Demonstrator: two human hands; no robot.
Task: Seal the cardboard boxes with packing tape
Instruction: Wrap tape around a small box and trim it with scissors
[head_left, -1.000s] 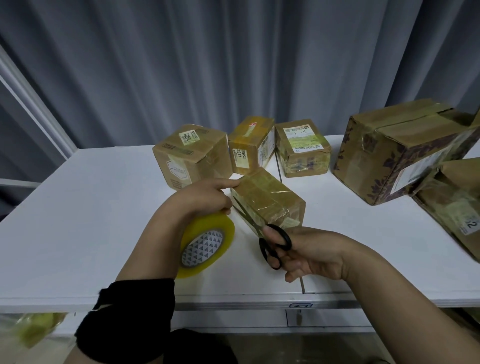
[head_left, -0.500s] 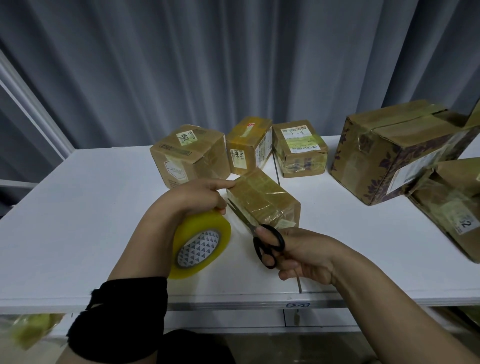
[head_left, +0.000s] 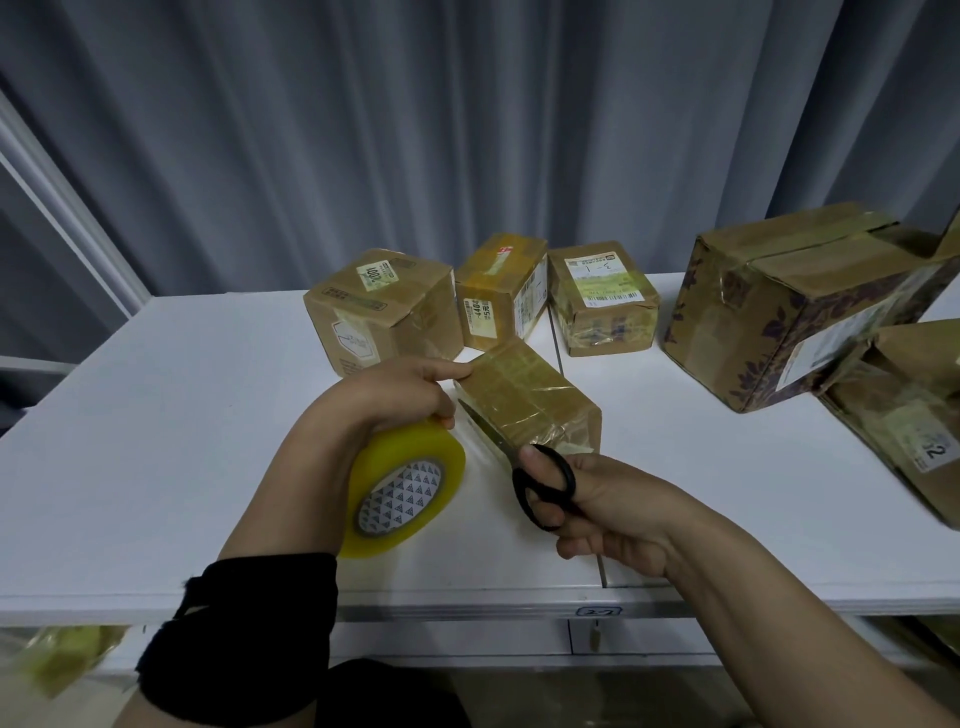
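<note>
Box (head_left: 524, 395) sits between the hands. Left hand (head_left: 395, 387) grips roll (head_left: 405, 493), forefinger (head_left: 452, 370) on box. Right hand (head_left: 613, 514) grips scissors (head_left: 570, 478), blades along the box's long side.

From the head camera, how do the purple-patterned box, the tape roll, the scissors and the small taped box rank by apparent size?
1. purple-patterned box, clearly largest.
2. small taped box and tape roll: about alike; the roll sits nearer the camera, so I won't rank them.
3. scissors, smallest.
</note>
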